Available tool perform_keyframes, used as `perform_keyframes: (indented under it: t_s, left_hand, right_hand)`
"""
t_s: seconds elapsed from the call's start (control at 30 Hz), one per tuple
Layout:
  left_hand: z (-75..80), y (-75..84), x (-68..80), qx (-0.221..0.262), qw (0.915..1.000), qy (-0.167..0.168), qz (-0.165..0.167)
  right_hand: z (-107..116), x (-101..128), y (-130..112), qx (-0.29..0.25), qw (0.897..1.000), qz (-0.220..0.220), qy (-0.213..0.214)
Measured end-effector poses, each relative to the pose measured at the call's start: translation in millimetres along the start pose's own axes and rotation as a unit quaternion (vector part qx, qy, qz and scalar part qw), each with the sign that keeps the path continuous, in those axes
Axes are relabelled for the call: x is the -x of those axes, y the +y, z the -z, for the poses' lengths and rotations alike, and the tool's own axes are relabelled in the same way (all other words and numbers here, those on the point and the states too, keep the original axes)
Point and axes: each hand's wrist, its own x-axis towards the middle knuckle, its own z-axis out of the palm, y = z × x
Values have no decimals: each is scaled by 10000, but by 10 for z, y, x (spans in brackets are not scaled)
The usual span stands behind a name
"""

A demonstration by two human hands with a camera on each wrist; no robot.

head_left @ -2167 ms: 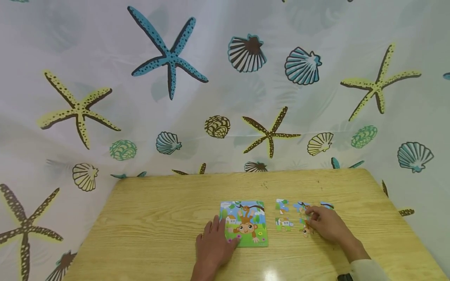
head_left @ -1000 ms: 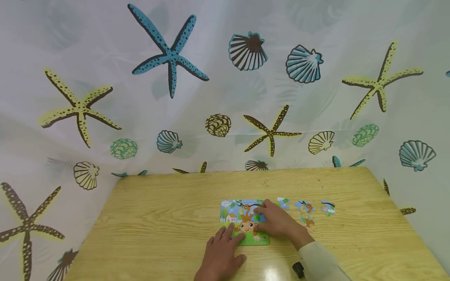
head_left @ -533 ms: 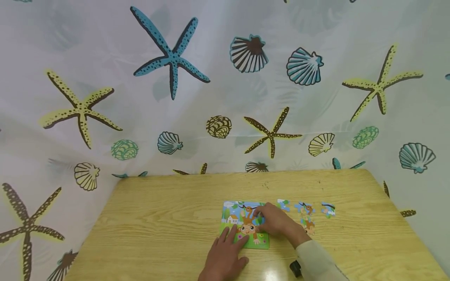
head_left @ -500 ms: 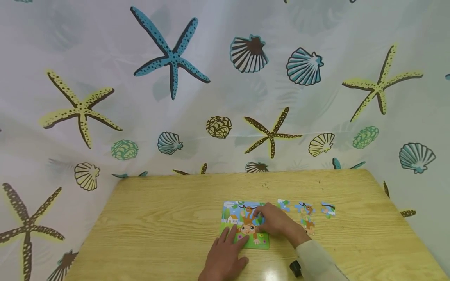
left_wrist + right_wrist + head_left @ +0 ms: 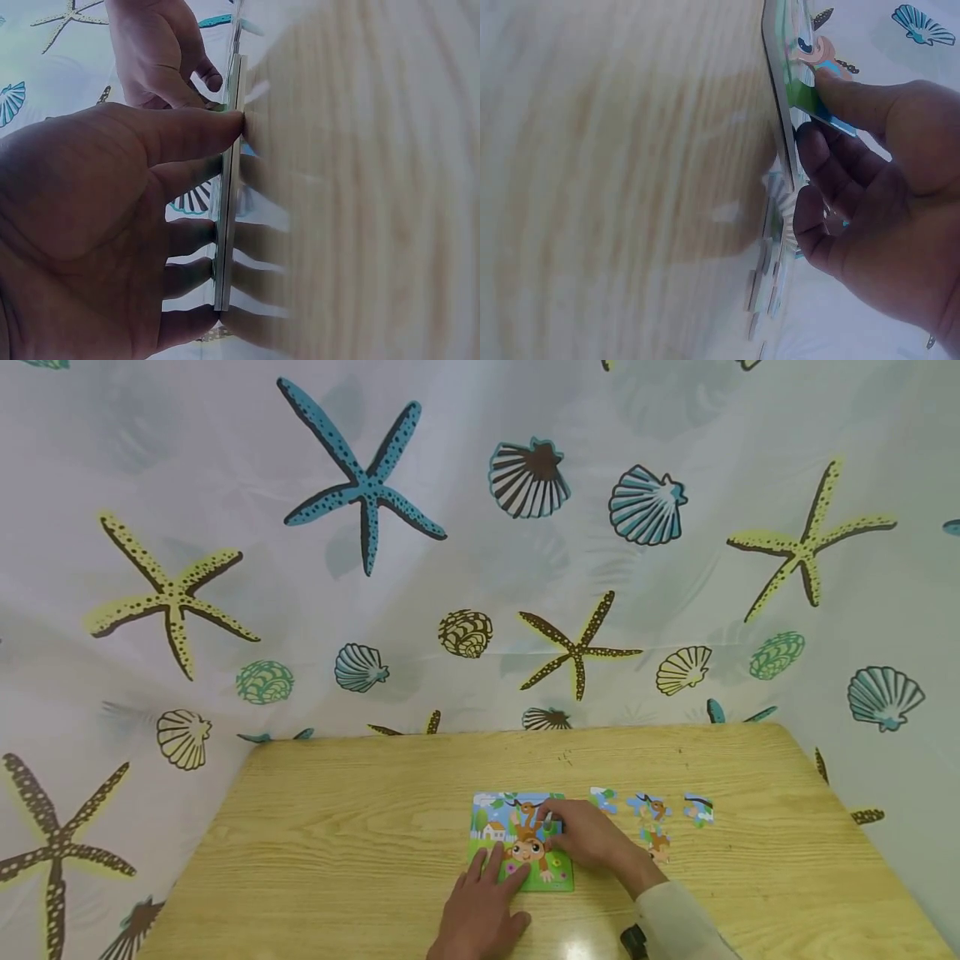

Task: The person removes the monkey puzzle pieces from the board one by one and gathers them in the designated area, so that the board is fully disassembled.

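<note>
A square jigsaw puzzle (image 5: 558, 883) with a monkey picture lies flat on the table in the head view. My left hand (image 5: 480, 910) rests its outstretched fingers on the puzzle's lower left part. Seen edge-on in the left wrist view, the puzzle's thin side (image 5: 228, 225) has the thumb and fingertips right at it. My right hand (image 5: 592, 837) is over the puzzle's right side. Between its thumb and fingers it pinches a jigsaw piece (image 5: 838, 121) with green and blue on it, tilted against the puzzle's face in the right wrist view.
To the right of the puzzle lie several loose jigsaw pieces: a sky piece (image 5: 602, 799), a tail piece (image 5: 649, 806), a branch piece (image 5: 698, 810) and a monkey piece (image 5: 657, 843). A curtain (image 5: 420, 610) with starfish and shells hangs behind the wooden table (image 5: 337, 843).
My right hand has moved left from the loose pieces to the puzzle. A house piece is gone from its spot among them. My left hand has shifted slightly right and nearer me.
</note>
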Motion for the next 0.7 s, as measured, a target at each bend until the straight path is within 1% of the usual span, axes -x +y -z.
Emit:
perform_keyframes:
  t_s: [0.13, 0.3, 0.4, 0.5, 0.7]
  left_hand:
    - [12, 20, 16, -28, 10000, 35, -11]
    - [2, 46, -4, 10, 9998, -199, 29]
    - [-7, 57, -14, -30, 9994, -333, 68]
    - [-8, 61, -11, -75, 9994, -323, 89]
    - [1, 67, -9, -59, 9993, -338, 113]
  right_hand:
    - [6, 13, 14, -159, 9998, 124, 33]
    - [6, 25, 34, -179, 9996, 191, 51]
    - [3, 26, 43, -198, 9997, 138, 27]
    - [6, 26, 43, -213, 9997, 69, 24]
    - [63, 31, 54, -295, 9990, -218, 239]
